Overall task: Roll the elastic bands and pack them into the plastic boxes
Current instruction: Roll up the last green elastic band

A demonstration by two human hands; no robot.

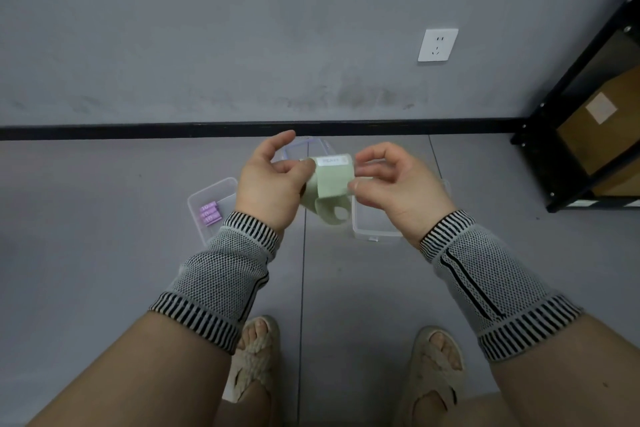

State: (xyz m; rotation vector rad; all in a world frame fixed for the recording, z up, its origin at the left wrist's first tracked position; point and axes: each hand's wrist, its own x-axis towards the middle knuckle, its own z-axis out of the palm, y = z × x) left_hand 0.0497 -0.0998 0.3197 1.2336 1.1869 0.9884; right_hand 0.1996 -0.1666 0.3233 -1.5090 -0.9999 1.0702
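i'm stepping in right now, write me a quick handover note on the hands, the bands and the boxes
Left hand: grips one side of the green elastic band, held in the air above the floor.
Right hand: pinches the band's other side.
The band is partly rolled, with a white label on top and a loose tail hanging below.
Left plastic box: on the floor, open, with rolled purple bands inside.
Right plastic box: on the floor, open; no bands seen in the visible part.
Done: purple bands packed.
Left: finish rolling the green band and put it in a box.
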